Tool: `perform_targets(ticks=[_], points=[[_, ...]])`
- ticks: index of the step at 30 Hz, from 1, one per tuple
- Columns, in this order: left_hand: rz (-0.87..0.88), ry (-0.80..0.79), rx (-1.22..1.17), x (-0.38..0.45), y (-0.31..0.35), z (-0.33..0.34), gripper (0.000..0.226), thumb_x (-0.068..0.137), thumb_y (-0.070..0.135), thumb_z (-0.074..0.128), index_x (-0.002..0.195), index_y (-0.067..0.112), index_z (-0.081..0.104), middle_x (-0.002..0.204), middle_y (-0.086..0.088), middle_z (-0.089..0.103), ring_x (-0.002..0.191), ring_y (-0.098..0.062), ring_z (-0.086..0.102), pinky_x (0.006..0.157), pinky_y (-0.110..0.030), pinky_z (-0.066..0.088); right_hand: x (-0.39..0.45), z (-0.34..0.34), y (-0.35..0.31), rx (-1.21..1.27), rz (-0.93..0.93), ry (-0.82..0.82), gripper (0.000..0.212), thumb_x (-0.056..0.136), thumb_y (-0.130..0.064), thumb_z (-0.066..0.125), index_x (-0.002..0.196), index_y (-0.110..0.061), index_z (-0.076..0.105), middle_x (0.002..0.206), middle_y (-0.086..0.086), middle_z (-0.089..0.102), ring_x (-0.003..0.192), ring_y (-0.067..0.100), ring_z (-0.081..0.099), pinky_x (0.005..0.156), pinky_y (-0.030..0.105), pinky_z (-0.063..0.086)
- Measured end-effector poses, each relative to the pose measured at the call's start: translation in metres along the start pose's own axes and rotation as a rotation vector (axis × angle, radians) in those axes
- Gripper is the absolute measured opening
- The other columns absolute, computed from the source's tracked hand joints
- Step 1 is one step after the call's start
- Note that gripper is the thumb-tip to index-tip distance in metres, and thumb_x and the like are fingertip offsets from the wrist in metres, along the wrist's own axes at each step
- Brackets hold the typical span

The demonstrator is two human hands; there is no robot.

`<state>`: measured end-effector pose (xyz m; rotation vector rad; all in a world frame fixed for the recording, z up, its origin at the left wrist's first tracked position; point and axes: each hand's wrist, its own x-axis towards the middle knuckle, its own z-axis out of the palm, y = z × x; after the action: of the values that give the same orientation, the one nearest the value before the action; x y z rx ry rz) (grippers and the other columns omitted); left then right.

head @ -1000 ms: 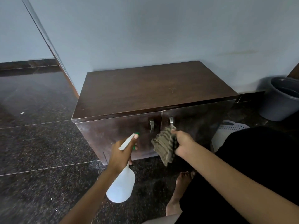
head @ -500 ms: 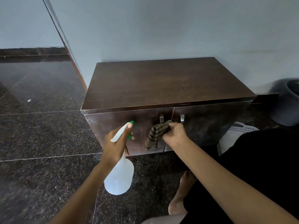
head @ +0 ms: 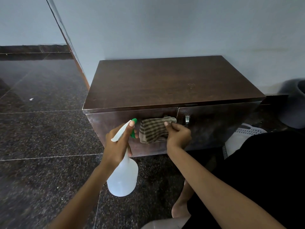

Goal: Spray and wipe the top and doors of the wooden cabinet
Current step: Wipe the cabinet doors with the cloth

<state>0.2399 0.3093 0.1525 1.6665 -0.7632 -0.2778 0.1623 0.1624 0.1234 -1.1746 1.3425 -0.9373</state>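
Head view, biggest first: dark speckled stone floor (head: 41, 138) with pale grout lines fills the left and bottom; pale blue-grey wall (head: 165, 27) behind. Wooden cabinet (head: 173, 83) stands on the floor, back against the wall, dark brown top bare, two doors on the front face. Left door (head: 115, 126) and right door (head: 214, 123) meet just right of centre; a metal handle (head: 187, 120) shows on the right door near the seam, the left door's handle is mostly hidden behind the cloth. Black clothing (head: 264, 171) of the person covers the lower right. Grey bucket (head: 295, 104) sits at the right edge against the wall, partly cut off; white perforated basket (head: 244, 138) lies on the floor between cabinet and clothing. White translucent spray bottle (head: 123, 177) hangs in front of the left door, body down, green nozzle (head: 134, 120) pointing at the door, just beside the cloth. Left hand (head: 118, 144) grips the bottle neck, fingers curled round it, index finger lying along the top of the spray head. Striped brown-and-beige cloth (head: 155, 131) is pressed against the upper right part of the left door, over its handle area. Right hand (head: 179, 135) holds the cloth, thumb and fingers pinching its right edge. Bare foot (head: 181, 207) on the floor under the right forearm. Small white speck (head: 31, 99) on the floor far left, well apart from everything.
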Motion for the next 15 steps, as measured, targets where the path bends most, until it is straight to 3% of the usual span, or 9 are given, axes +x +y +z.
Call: perform_targets(ticks=[5,8,11,15], points=[[-0.023,-0.006,-0.011,-0.001,0.005,0.008,0.049,0.099,0.039,0.047,0.073,0.003,0.066,0.049,-0.009,0.062,0.042,-0.023,0.061,0.050,-0.028,0.050,0.005,-0.007,0.005,-0.130,-0.173,-0.044,0.028,0.074,-0.021,0.078,0.094,-0.003,0.073,0.088,0.009,0.073,0.079,0.012,0.063,0.069,0.022,0.048],[-0.021,-0.004,-0.020,-0.002,0.012,0.013,0.039,0.100,0.033,0.048,0.072,0.015,0.068,0.048,0.003,0.065,0.047,-0.013,0.062,0.054,-0.024,0.052,0.007,-0.012,0.006,-0.151,-0.209,-0.092,0.025,0.074,-0.019,0.078,0.091,-0.002,0.073,0.086,0.010,0.073,0.077,0.014,0.064,0.072,0.029,0.054],[-0.016,-0.013,-0.025,-0.003,0.017,0.016,0.038,0.101,0.032,0.048,0.073,0.016,0.068,0.048,0.000,0.063,0.043,-0.017,0.060,0.046,-0.026,0.050,0.007,-0.014,0.007,-0.157,-0.261,-0.098,0.021,0.074,-0.020,0.078,0.086,-0.003,0.074,0.081,0.009,0.073,0.074,0.017,0.066,0.071,0.036,0.056],[-0.018,-0.007,-0.042,-0.003,0.018,0.015,0.032,0.099,0.035,0.048,0.082,0.019,0.070,0.060,0.005,0.069,0.048,-0.018,0.063,0.046,-0.023,0.049,0.008,-0.010,0.001,-0.134,-0.314,-0.058,0.023,0.071,-0.024,0.080,0.084,-0.006,0.074,0.077,0.006,0.072,0.071,0.014,0.065,0.068,0.032,0.056]])
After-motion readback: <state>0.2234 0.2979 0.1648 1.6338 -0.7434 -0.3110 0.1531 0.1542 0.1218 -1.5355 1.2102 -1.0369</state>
